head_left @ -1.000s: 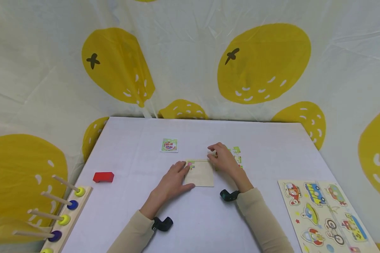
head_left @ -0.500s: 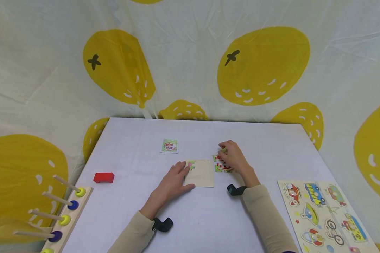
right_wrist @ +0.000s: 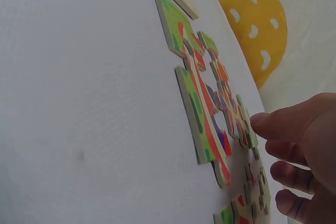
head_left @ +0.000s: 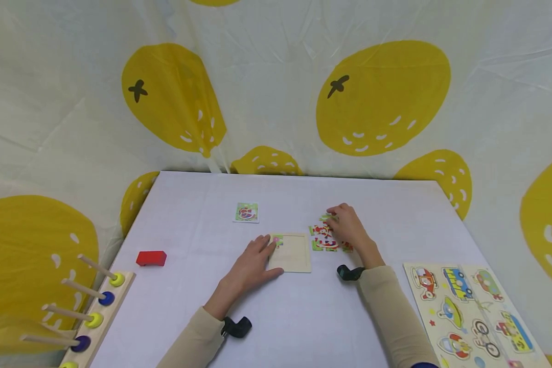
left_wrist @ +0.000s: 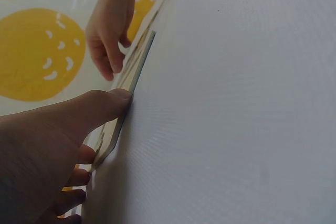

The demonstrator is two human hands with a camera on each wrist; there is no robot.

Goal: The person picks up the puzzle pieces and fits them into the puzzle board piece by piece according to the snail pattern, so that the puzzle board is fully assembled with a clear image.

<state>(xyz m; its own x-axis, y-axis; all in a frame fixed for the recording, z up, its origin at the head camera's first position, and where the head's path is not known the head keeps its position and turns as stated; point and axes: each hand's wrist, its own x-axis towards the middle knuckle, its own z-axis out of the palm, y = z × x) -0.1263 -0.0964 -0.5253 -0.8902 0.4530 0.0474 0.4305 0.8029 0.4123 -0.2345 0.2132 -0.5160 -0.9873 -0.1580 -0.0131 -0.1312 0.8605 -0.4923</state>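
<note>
My left hand (head_left: 250, 266) lies at the left side of a shallow square wooden puzzle tray (head_left: 297, 256), with the thumb on its front edge and fairly straight fingers along its left. A green jigsaw piece with a pink patch (head_left: 279, 239) sits in the tray's far left corner. Right of the tray, several loose green and red jigsaw pieces (head_left: 323, 231) lie on the table. My right hand (head_left: 353, 230) is over the right part of this group and partly hides it. In the right wrist view, its loosely bent fingers and thumb (right_wrist: 273, 124) hold nothing visible, close to the pieces.
A small square picture card (head_left: 246, 212) lies behind the tray. At the left are a red block (head_left: 151, 258) and a wooden peg rack (head_left: 102, 312) with coloured rings. A vehicle puzzle board (head_left: 469, 312) occupies the front right. A patterned curtain (head_left: 276, 102) hangs behind the table.
My right hand has moved rightward from beside the tray across the loose pieces, uncovering those nearer the tray. My left hand has stayed at the tray.
</note>
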